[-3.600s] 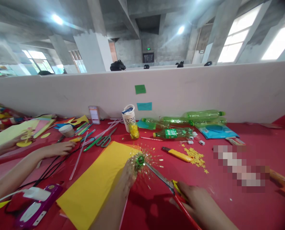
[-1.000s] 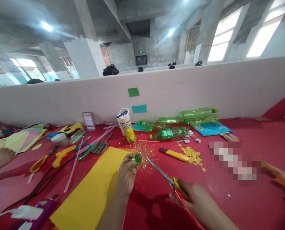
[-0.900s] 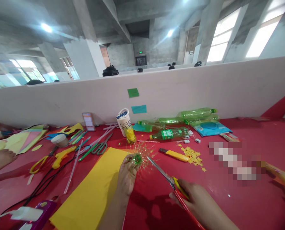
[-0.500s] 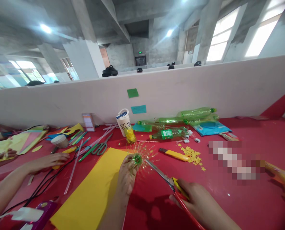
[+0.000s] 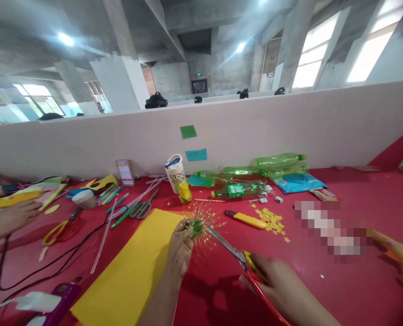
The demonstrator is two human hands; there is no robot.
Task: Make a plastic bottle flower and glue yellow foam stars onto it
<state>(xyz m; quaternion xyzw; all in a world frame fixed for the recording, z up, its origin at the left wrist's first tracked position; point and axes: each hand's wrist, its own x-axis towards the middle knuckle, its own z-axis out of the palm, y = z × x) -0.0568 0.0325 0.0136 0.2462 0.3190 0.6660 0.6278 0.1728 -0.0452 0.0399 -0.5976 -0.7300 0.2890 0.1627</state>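
My left hand point(image 5: 181, 248) is closed around a piece of green plastic bottle point(image 5: 197, 226) whose wall is cut into thin strips that fan outward. From the right, my right hand point(image 5: 272, 274) grips scissors point(image 5: 230, 246) with red and yellow handles. Their blade tips reach in among the strips on the right side; whether they touch one I cannot tell. Under my left forearm lie yellow paper sheets point(image 5: 126, 271). Beyond my hands are a yellow utility knife point(image 5: 247, 219) and a pile of small yellow stars point(image 5: 272, 219).
Green bottles point(image 5: 237, 190) lie along the white partition point(image 5: 120, 136), beside a paper cup point(image 5: 175, 174). Grey-green scissors point(image 5: 142, 209) and yellow-handled scissors point(image 5: 57, 233) lie at left, near black cables point(image 5: 52, 267) and a purple power strip point(image 5: 64, 303). A co-worker's hand point(image 5: 16, 217) is at far left.
The co-worker's hand has left the yellow-handled scissors and moved to the far left, beside something yellow. My hands, the scissors and the bottle piece have barely shifted.
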